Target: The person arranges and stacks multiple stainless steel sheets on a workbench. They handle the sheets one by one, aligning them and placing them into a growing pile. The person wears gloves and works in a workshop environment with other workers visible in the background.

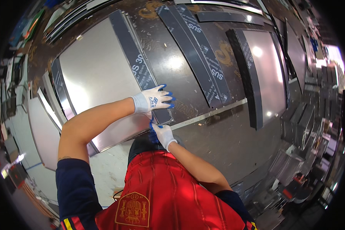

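- The panel (96, 73), a pale metal sheet with a dark strip (129, 51) down its right side, lies on the bench (234, 86) left of centre, its near edge close to the person's waist.
- The left hand (156, 99), in a white glove with blue fingertips, is over the near part of the dark strip — palm down, fingers spread and pointing right, not curled round anything that shows.
- The right hand (163, 135), gloved alike, is just below the left, by the panel's near right corner; its fingers are bent, but whether they grip anything I cannot tell.
- Two long dark strips (197, 50) lie side by side farther right, apart from both hands.
- Beyond them sits a second panel (268, 71) — pale on top, with dark sides.
- Another pale sheet (43, 130) stands out at the left, beside the first panel.
- The person wears a red top (168, 184) with navy sleeves.
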Tool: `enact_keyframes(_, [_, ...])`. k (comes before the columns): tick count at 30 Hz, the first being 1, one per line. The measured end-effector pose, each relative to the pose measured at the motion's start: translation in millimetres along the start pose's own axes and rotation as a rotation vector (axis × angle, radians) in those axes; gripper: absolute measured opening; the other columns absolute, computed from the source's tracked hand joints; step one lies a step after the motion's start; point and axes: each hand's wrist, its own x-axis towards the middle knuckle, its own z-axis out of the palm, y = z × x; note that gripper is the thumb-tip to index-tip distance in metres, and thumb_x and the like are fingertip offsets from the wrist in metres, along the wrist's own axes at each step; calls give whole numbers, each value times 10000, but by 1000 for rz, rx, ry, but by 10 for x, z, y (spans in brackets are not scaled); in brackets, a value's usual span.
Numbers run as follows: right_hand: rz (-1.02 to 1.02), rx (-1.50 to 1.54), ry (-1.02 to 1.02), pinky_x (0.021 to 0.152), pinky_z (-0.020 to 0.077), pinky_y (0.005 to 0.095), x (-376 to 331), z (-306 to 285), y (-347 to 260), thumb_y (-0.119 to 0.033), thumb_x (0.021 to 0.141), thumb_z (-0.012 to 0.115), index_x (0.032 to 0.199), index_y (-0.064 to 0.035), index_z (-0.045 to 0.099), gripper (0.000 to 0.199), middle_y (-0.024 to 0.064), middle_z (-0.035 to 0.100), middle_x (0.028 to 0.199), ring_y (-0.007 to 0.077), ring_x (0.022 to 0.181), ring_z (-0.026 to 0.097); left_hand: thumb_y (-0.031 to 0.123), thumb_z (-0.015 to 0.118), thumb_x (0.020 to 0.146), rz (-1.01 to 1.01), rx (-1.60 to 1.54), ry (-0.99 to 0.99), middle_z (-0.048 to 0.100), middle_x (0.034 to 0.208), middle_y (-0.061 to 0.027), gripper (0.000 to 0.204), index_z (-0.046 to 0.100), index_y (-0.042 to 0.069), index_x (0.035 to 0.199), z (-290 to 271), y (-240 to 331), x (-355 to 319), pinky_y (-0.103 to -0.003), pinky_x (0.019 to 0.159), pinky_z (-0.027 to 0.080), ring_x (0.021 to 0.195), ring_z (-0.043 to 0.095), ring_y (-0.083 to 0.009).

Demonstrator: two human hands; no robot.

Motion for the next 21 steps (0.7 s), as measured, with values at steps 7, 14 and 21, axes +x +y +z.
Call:
enact_keyframes(7, [-224,-331,332,566,526,374,187,140,211,-345,1008,755,816,5,739,400,68,669,687,175,586,651,701,901,619,98,-62,95,720,1304,-118,971,702,115,1367,232,-177,66,-503,1194,446,1259,674,-332])
enact_keyframes(14, [-429,-440,422,605,532,407,303,194,408,-370,1014,710,805,13,751,438,102,713,692,233,599,675,719,839,702,115,-39,10,680,1452,-149,1003,653,100,1469,245,-270,81,-549,1282,369,1361,628,-361])
enact_keyframes(21, [-665,-478,591,794,554,507,-251,40,32,-295,1063,674,1035,6,743,310,263,739,898,463,862,730,560,658,1014,-356,-15,238,547,1654,-121,721,593,106,1571,334,111,140,-638,1344,209,1567,461,-327])
